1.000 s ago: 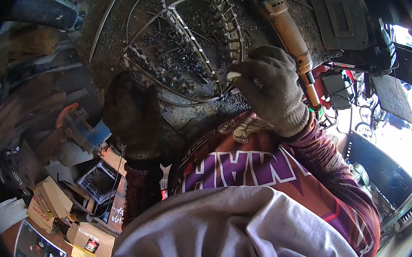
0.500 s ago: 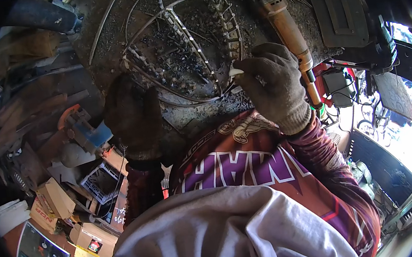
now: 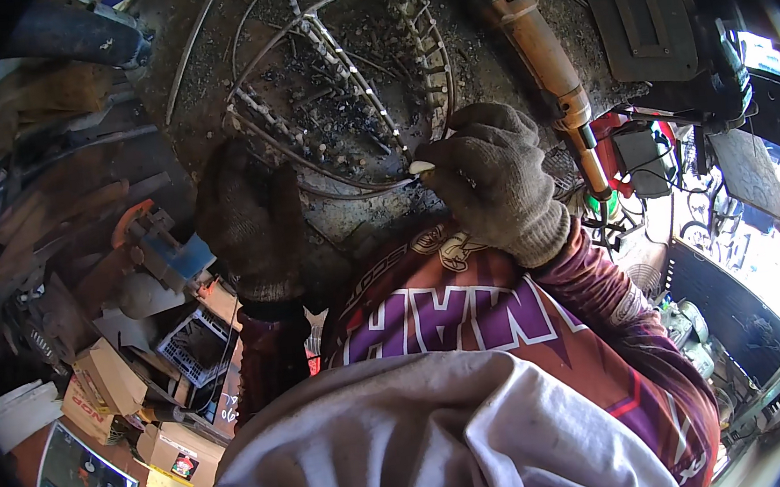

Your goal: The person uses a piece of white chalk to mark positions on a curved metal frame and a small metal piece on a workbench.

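A curved metal wire frame [image 3: 338, 89] with rows of small studs lies on a dark, sooty work surface [image 3: 201, 36]. My right hand [image 3: 487, 178], in a grey knit glove, pinches a small white piece of chalk [image 3: 422, 165] whose tip touches the frame's near rim. My left hand [image 3: 242, 215], in a dark glove, rests on the surface by the frame's lower left edge, fingers curled; nothing shows in it.
An angle grinder [image 3: 535, 42] with a tan body lies right of the frame. A dark welding mask [image 3: 646, 22] sits at the upper right. Cardboard boxes [image 3: 103, 384], a small crate [image 3: 195, 342] and scrap litter the left. A red machine [image 3: 630, 150] stands right.
My right hand has slid slightly left and down along the frame's rim with the chalk. The left hand stays put.
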`<control>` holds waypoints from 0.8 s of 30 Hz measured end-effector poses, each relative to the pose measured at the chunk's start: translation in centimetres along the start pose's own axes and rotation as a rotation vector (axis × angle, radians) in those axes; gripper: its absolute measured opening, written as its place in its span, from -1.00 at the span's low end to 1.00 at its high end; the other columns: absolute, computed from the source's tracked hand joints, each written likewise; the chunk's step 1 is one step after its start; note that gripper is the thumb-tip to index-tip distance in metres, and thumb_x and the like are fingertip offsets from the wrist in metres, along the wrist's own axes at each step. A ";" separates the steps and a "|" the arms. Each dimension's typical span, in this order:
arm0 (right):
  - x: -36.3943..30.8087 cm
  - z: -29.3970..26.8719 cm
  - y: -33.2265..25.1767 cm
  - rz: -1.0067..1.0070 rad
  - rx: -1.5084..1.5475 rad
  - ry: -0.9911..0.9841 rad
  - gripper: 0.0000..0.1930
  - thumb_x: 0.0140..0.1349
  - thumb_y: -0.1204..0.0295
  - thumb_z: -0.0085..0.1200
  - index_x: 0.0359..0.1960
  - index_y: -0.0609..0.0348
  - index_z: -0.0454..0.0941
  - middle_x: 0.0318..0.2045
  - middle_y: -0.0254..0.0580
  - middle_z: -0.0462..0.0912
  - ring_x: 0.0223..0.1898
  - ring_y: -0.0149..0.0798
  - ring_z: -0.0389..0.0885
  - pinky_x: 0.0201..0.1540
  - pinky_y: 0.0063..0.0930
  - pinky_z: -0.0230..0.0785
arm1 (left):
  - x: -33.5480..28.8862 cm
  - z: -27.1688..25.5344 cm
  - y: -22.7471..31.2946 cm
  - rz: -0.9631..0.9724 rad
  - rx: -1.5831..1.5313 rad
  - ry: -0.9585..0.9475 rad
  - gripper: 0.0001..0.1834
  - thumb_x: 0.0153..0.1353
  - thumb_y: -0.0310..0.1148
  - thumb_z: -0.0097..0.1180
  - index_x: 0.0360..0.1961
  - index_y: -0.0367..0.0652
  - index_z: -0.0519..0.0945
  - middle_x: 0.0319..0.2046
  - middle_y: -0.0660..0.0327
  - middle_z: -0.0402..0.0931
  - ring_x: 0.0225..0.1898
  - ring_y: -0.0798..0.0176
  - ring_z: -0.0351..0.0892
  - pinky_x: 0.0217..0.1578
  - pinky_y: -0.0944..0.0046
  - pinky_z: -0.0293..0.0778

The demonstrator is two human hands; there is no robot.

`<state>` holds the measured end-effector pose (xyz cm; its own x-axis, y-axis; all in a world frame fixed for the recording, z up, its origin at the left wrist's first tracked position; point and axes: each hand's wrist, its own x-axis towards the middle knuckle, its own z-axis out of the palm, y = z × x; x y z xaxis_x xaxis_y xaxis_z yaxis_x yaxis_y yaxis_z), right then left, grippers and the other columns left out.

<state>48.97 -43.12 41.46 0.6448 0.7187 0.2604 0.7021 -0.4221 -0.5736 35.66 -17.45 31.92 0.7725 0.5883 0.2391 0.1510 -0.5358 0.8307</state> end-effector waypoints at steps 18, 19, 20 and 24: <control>-0.6 0.1 0.0 0.038 -0.019 0.025 -0.77 0.08 0.38 0.45 -0.20 0.06 0.82 -0.32 -0.15 0.76 -0.10 0.02 0.73 -0.02 -0.07 0.57 | 0.2 -0.4 1.7 -0.036 0.098 -0.055 -0.42 0.12 -0.48 0.49 0.18 -0.28 0.59 0.03 -0.06 0.68 -0.12 0.05 0.74 -0.04 0.03 0.68; -0.6 0.1 -0.1 0.034 -0.019 0.015 -0.77 0.08 0.38 0.45 -0.20 0.06 0.82 -0.32 -0.16 0.76 -0.10 0.02 0.73 -0.02 -0.06 0.57 | 0.1 -0.5 1.2 0.041 0.132 -0.038 -0.42 0.12 -0.48 0.49 0.19 -0.29 0.59 0.04 -0.06 0.67 -0.12 0.07 0.74 -0.05 0.07 0.68; -0.5 0.1 -0.1 0.030 -0.020 0.006 -0.77 0.08 0.39 0.45 -0.20 0.05 0.82 -0.33 -0.17 0.76 -0.10 0.01 0.74 -0.02 -0.06 0.57 | 0.0 -0.4 0.8 0.118 0.165 -0.022 -0.42 0.13 -0.49 0.49 0.19 -0.30 0.59 0.05 -0.06 0.66 -0.12 0.09 0.74 -0.07 0.12 0.68; -0.4 0.5 -0.1 0.006 -0.018 0.003 -0.76 0.07 0.38 0.47 -0.20 0.06 0.82 -0.34 -0.19 0.76 -0.09 0.01 0.74 -0.01 -0.06 0.57 | -0.2 -0.1 -0.1 0.034 0.043 -0.019 -0.43 0.13 -0.51 0.48 0.18 -0.32 0.59 0.06 -0.06 0.65 -0.15 0.11 0.73 -0.10 0.17 0.68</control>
<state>48.49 -43.10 40.98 0.6496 0.7147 0.2593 0.7037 -0.4361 -0.5609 35.41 -17.47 31.79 0.7892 0.5578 0.2569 0.1503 -0.5810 0.7999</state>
